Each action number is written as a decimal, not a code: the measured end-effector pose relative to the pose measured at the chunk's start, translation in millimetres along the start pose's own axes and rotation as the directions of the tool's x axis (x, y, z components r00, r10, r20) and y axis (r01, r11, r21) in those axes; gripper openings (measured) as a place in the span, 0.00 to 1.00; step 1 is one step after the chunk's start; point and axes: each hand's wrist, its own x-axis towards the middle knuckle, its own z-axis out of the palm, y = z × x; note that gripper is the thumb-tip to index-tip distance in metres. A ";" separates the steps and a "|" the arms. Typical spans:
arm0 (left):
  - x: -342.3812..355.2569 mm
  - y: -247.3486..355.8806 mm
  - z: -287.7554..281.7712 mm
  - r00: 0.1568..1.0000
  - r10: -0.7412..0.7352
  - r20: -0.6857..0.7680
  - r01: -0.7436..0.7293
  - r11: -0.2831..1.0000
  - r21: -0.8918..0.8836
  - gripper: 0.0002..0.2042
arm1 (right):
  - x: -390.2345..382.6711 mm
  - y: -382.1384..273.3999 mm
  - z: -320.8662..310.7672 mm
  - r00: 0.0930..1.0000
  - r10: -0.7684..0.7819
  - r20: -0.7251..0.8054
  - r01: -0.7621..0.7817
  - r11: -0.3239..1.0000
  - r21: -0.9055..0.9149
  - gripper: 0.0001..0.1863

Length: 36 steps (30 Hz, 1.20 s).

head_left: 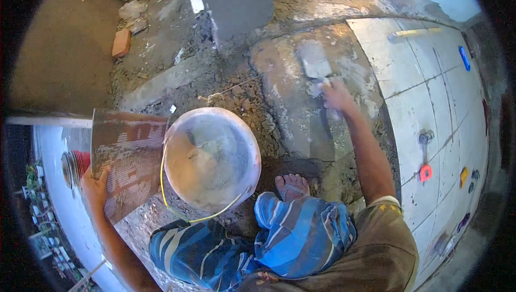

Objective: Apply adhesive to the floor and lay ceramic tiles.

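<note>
My left hand (97,184) grips the near edge of a large brown tile (131,157), its ribbed back facing up, tilted beside the bucket. My right hand (337,97) is closed round the handle of a trowel (315,61), reaching forward over the floor. The trowel's pale flat blade is over a smeared patch of grey-brown mortar (290,104); whether it touches cannot be told. Between my arms stands a pale bucket (252,157) with a yellow handle, holding grey and tan powder (207,157).
Laid white tiles (414,104) run along the right, with a red-headed tool (425,172), a blue item (464,58) and a yellow piece (463,176) on them. A string (236,85) crosses the rough soil ahead. A brick (121,43) lies at the far left.
</note>
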 end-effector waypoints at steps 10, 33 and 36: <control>-6.4 -15.3 -4.5 0.999 -0.009 -0.044 0.007 0.998 -0.059 0.13 | -152.2 37.0 24.1 0.986 -0.154 -0.064 0.089 0.813 -0.575 0.23; 2.4 -55.6 -18.5 0.998 0.053 0.041 -0.059 0.984 0.168 0.20 | -209.1 -142.5 156.7 0.725 -0.462 0.511 0.616 0.767 -0.179 0.30; 0.6 -46.5 -18.5 0.988 0.140 0.065 -0.148 0.977 0.151 0.18 | -213.3 -137.1 137.7 0.768 -0.452 0.454 0.564 0.813 -0.145 0.29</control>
